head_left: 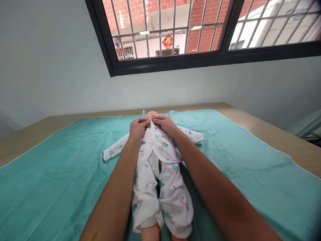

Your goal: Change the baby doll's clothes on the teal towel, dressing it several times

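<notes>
A baby doll (151, 114) lies on its back, its head at the far end and its feet toward me. It wears a white printed baby shirt (163, 146) with a buttoned front and matching white trousers (173, 197). Both sleeves spread out to the sides. At the collar, my left hand (139, 128) pinches one front edge of the shirt. My right hand (164, 124) pinches the collar just opposite, close to the doll's chin. Lower down, the shirt's front edges part over the trousers. My fingers partly hide the top of the collar.
Beneath the doll a green cloth (75, 167) with a pale edge covers most of the wooden table (271, 134). Behind stands a white wall (163, 90), with a dark-framed, barred window (165, 65) above it.
</notes>
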`<state>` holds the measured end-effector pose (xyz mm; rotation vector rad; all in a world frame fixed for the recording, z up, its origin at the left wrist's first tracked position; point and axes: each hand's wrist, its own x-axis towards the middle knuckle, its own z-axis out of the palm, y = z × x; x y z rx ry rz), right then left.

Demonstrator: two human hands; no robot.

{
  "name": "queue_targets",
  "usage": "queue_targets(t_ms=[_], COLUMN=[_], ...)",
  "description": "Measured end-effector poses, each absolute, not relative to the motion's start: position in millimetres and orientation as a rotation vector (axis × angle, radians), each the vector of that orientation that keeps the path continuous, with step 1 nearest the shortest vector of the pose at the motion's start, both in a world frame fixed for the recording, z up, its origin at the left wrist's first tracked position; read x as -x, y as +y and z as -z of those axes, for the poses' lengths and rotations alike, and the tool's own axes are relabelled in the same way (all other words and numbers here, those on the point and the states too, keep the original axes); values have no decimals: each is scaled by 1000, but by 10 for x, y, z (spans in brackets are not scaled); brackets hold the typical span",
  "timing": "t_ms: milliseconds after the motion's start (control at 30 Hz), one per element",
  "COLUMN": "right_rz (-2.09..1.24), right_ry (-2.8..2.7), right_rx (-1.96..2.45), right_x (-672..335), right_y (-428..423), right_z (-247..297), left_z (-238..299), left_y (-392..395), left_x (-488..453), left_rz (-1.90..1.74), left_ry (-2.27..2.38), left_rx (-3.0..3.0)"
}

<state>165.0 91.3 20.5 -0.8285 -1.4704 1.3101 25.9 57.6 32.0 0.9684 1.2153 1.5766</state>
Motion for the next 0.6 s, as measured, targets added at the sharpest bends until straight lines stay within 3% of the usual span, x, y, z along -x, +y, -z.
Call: queue_targets(t_ms=[600], right_rz=[-868], right_ry=[-1761], right_rx=[950], right_x=[-1543], right_y=[911], right_z=[-250], left_z=[-346], left_y=[568], left_x=[-234], left_rz=[-1553], left_ry=[1256], left_rx=[-971])
